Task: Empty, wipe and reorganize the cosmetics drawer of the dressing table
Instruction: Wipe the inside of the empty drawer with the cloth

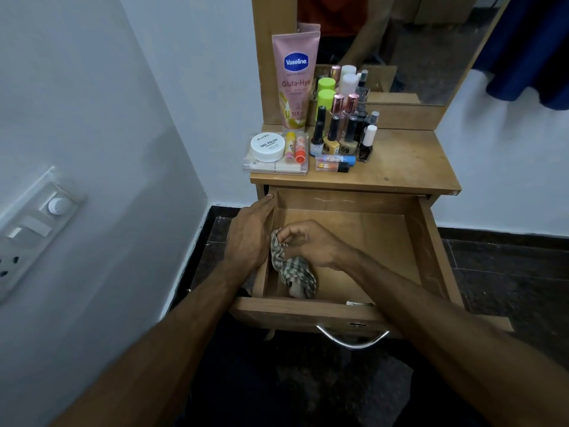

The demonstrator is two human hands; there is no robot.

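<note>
The light brown wooden dressing table (400,167) has its open wooden drawer (308,311) pulled out, with the cosmetics standing on the tabletop, among them a tall pink lotion tube (295,78). The left hand (249,235) rests flat with straight fingers along the drawer's left wall. Inside the drawer, the right hand (311,241) pinches a crumpled green-and-white checked cloth (294,269) lying against that wall.

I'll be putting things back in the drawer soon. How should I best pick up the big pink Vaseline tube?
Grip the Vaseline tube around its narrower lower body, just above the cap it stands on, coming from the front-left. It stands upright against the mirror frame, with bottles crowding its right side, so the left is the open approach for the fingers.
</note>
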